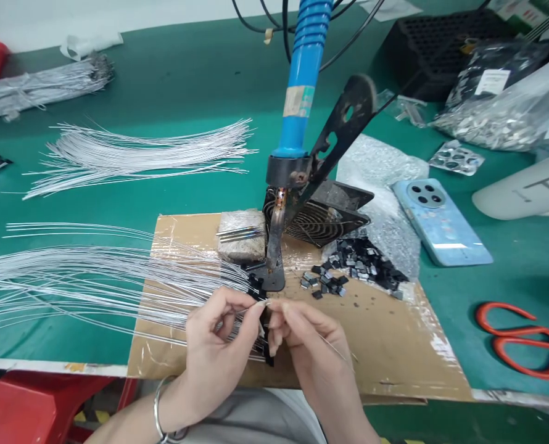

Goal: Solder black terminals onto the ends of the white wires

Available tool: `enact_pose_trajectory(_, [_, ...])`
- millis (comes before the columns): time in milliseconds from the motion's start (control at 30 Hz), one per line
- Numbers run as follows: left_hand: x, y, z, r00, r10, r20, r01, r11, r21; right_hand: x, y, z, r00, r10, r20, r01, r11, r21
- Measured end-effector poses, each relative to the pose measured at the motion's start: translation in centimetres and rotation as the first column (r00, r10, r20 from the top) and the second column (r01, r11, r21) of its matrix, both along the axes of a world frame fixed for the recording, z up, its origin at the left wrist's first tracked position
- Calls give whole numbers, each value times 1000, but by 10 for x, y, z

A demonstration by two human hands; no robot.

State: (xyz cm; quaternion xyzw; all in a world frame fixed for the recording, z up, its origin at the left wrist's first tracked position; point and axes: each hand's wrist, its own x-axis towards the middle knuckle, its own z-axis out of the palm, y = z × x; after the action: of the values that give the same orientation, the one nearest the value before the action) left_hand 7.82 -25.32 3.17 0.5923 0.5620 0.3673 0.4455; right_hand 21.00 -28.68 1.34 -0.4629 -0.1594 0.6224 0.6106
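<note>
My left hand (219, 336) pinches the end of a thin white wire, with a small black part at its fingertips. My right hand (305, 336) meets it fingertip to fingertip and holds a thin wire that trails to the right. Both hands hover over a taped cardboard sheet (385, 345). Just beyond the fingers stands a blue-handled soldering iron (302, 92), tip down in a black stand (343, 123). A pile of small black parts (355, 262) lies to the right of the iron. A fan of white wires (71, 277) spreads out to the left.
A second bundle of white wires (140, 151) lies farther back on the green mat. A light blue phone (441, 222) and red scissors (519, 339) sit to the right. A small fan (321, 219), a sponge block (242, 234) and bags of parts (501, 117) stand behind.
</note>
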Motion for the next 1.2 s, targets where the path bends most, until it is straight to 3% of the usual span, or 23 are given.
enact_pose_trajectory(100, [-1, 6, 3, 999, 21, 40, -17, 995, -94, 23, -6, -8, 967, -97, 235, 76, 992, 98])
enact_pose_trajectory(133, [-1, 8, 5, 999, 24, 49, -18, 993, -113, 33, -8, -12, 910, -181, 374, 146, 982, 119])
enact_pose_trajectory(200, [-1, 12, 7, 998, 18, 54, -11, 991, -134, 53, -11, -18, 677, -249, 692, 238, 964, 115])
enact_pose_trajectory(267, [-1, 15, 10, 999, 10, 51, -3, 990, -140, 69, -12, -23, 421, -198, 885, 163, 976, 141])
enact_pose_trajectory(333, [-1, 17, 12, 999, 6, 44, 0, 989, -145, 78, -9, -25, 204, -177, 963, -15, 983, 183])
enact_pose_trajectory(400, [-1, 17, 15, 999, 5, 42, 1, 988, -152, 83, -5, -26, 54, -192, 980, -168, 966, 198])
enact_pose_trajectory(467, [-1, 18, 17, 999, 3, 47, 4, 988, -155, 84, -1, -27, -16, -185, 983, -225, 958, 177])
enact_pose_trajectory(667, [0, 19, 20, 997, -2, 79, 16, 986, -169, 86, -5, -30, 38, 38, 999, -172, 985, -31])
enact_pose_trajectory(800, [0, 20, 18, 997, -14, 70, 25, 986, -162, 85, -11, -28, 223, 108, 969, -39, 994, -102])
enact_pose_trajectory(900, [-1, 20, 17, 997, -32, 65, 43, 985, -168, 79, -12, -22, 364, 60, 929, 58, 995, -87])
enact_pose_trajectory(1067, [-1, 21, 19, 998, -50, 48, 58, 982, -179, 56, -7, 0, 655, -162, 738, 178, 982, 57])
enact_pose_trajectory(1200, [-1, 22, 23, 994, -86, 67, 99, 973, -208, 34, 1, 11, 770, -152, 620, 150, 987, 55])
